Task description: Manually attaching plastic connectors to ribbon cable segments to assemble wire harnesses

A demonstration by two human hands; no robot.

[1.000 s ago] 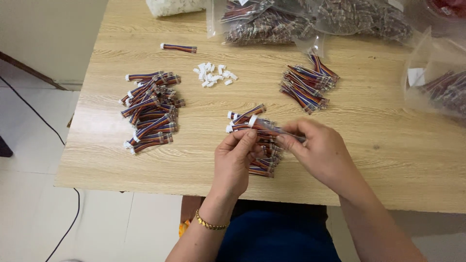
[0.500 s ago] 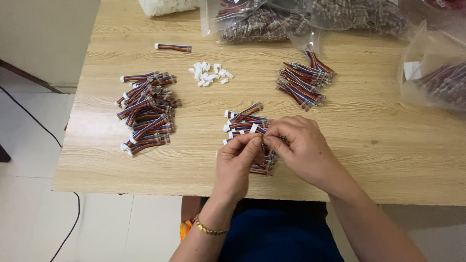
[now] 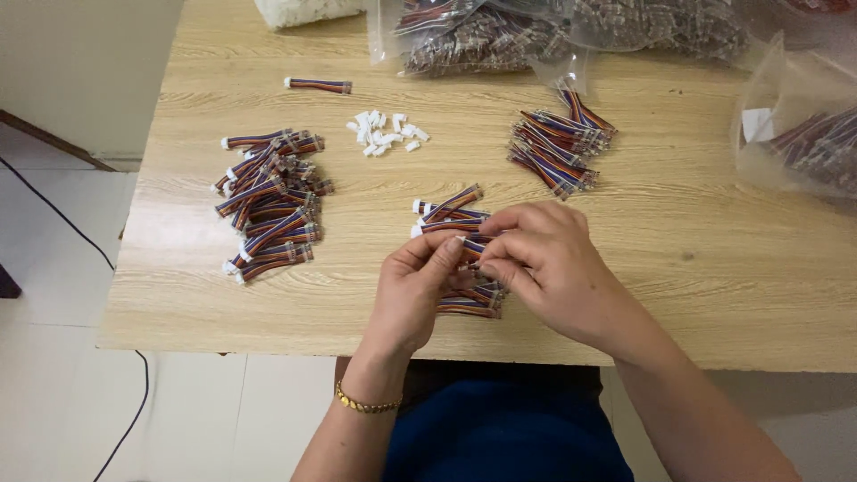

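Head view: left hand (image 3: pixel 412 290) and right hand (image 3: pixel 546 259) each grip pinched on one wire bundle (image 3: pixel 470 247) between them.

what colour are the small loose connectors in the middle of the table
White, a small scattered cluster of loose connectors on the wooden table, clearest in the head view.

Clear plastic bag of multicoloured wire leads (image 3: pixel 473 36) at the far edge of the wooden table (image 3: pixel 696 241), second clear bag of dark parts (image 3: pixel 661 22) beside it, clear bag with white label (image 3: pixel 799 134) at the table's right edge, bag of white parts (image 3: pixel 303 11) at far left.
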